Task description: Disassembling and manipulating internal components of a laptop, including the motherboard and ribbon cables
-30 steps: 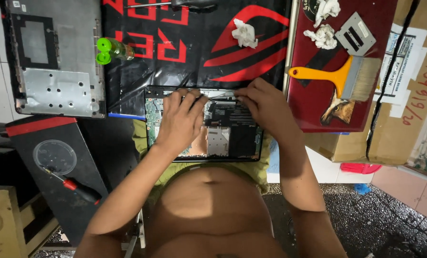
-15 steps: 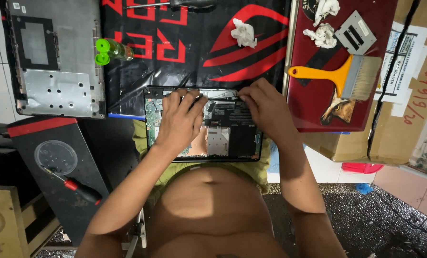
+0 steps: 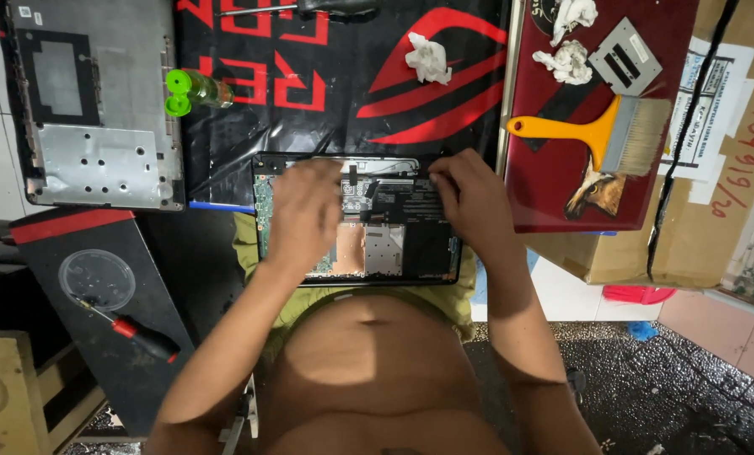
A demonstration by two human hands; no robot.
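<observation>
Both hands (image 3: pixel 305 215) (image 3: pixel 469 202) rest on opened laptop (image 3: pixel 394 244).

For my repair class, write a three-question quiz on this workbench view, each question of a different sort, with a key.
1. True or false: both hands rest on the opened laptop base.
2. Which tool lies on the dark red board? A hammer; B orange-handled brush; C pliers.
3. Fill in: the red-handled screwdriver lies beside a clear round ____.

Key: 1 true: left hand and right hand both on it. 2 B, the brush. 3 dish.
</observation>
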